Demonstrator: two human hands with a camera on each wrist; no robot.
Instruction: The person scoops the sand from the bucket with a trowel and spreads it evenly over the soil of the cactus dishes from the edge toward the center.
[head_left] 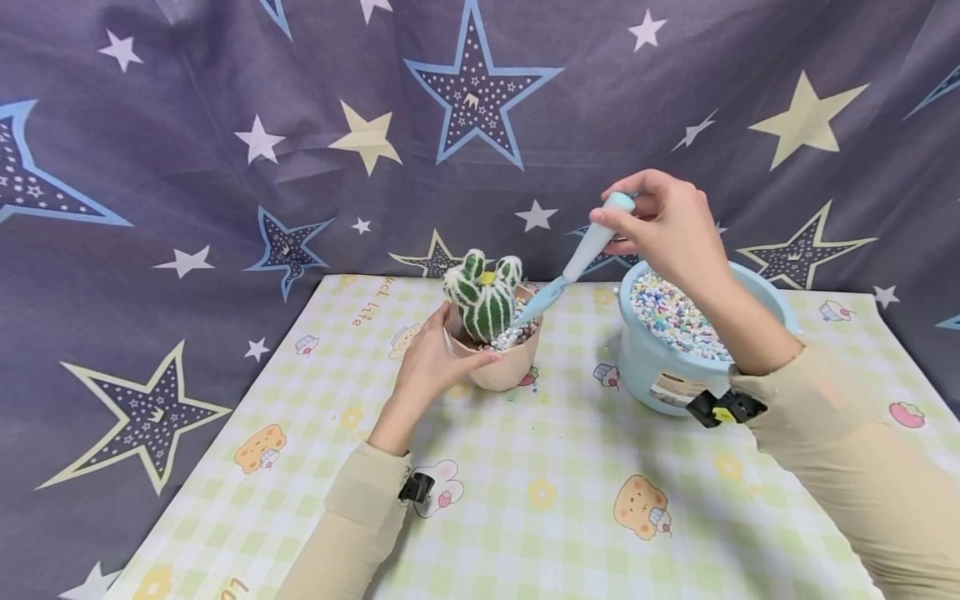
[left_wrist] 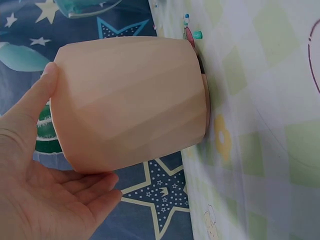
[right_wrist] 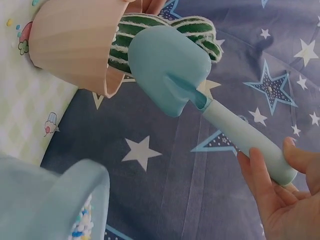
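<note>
A pale peach flowerpot (head_left: 504,371) stands on the table with a green and white knitted cactus (head_left: 489,315) in it. Small pale beads (head_left: 513,337) lie around the cactus. My left hand (head_left: 437,358) holds the pot from its left side, thumb at the front of the rim; in the left wrist view the fingers (left_wrist: 95,192) curve under the pot's side. With my right hand (head_left: 670,229) I grip the handle end of a light blue trowel (head_left: 592,248). Its blade (right_wrist: 167,67) points down over the pot's right side, beside the cactus.
To the right stands a light blue bucket (head_left: 648,375) full of colourful beads (head_left: 675,321); my right forearm passes over its rim. A few loose beads lie in front of the pot. A checked cloth (head_left: 540,542) covers the table, and a dark star-patterned curtain (head_left: 187,150) hangs behind.
</note>
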